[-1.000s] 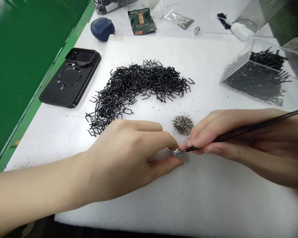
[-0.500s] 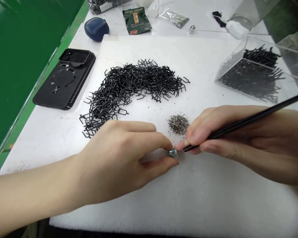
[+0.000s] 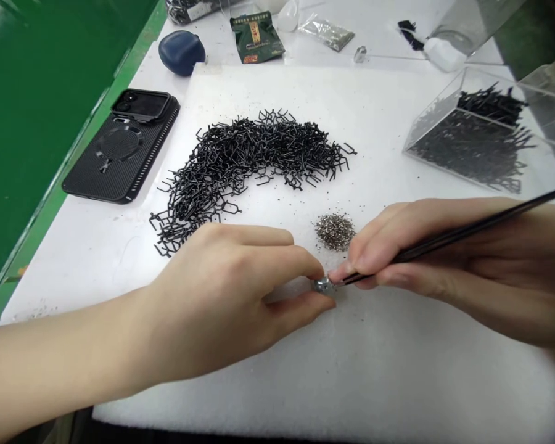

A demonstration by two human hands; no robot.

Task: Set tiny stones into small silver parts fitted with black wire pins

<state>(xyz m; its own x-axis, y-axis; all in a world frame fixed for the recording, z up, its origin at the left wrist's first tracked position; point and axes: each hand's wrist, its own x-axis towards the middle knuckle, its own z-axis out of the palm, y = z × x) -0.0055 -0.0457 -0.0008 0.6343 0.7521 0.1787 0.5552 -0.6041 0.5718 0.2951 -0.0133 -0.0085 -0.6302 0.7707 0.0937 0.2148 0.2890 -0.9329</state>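
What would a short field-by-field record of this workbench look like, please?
Left: the left hand pinches a small silvery part between thumb and forefinger
Right: the right hand grips a thin black tool, its tip at the part
Surface: white foam pad
Beyond the hands: heap of tiny silvery pieces; pile of black wire clips
Far right: clear box holding more black clips
Far left: phone in a black case, screen down
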